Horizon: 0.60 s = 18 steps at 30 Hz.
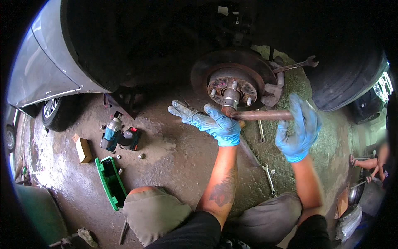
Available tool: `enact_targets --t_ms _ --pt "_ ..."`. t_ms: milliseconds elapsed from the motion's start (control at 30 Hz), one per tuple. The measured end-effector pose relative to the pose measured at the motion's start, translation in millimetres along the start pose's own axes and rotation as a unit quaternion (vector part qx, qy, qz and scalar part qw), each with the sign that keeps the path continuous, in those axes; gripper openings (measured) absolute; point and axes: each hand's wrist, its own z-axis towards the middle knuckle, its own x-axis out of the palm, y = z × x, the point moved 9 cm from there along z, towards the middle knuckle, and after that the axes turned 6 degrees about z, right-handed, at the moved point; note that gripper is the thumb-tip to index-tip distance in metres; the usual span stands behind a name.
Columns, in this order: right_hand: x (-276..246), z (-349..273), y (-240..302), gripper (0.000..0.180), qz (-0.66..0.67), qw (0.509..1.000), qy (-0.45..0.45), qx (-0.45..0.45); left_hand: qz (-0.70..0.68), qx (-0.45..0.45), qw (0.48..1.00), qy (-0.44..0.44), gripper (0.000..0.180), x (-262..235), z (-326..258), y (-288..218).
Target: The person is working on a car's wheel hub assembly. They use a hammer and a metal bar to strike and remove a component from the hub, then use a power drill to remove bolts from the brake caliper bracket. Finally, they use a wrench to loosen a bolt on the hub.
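Observation:
A rusty brake disc (253,71) with a studded wheel hub (244,86) is exposed in the dark wheel arch. At the hub's centre sits a metal socket (231,98), and a rusty bar (263,115) runs right from it. My left hand (226,126), in a blue glove, lies by the bar's socket end, its fingers stretched out to the left. At the bar's other end, my right hand (304,128), also gloved, is against it with thumb and fingers apart. A combination wrench (296,65) juts out beside the brake caliper (271,95).
Left on the floor are a cordless impact wrench (118,135), a small cardboard box (83,149) and a green tray (108,182). Wrenches (268,179) lie below the hub. Another person (373,166) is at the far right, near a clear plastic bag (349,224).

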Motion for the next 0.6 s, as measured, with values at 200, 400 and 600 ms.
enact_targets --t_ms 200,400,600 --pt "58 -142 -19 0.057 0.135 0.953 0.234 0.134 -0.017 -0.132 0.991 -0.032 0.069 -1 -9 25" --pt "12 2 -11 0.024 0.177 0.958 0.222 -0.035 -0.249 -0.31 0.918 0.011 0.045 24 -27 47" --pt "10 146 149 0.038 0.159 0.891 0.118 -0.408 -0.09 -0.013 0.995 0.042 0.034 31 -20 56"
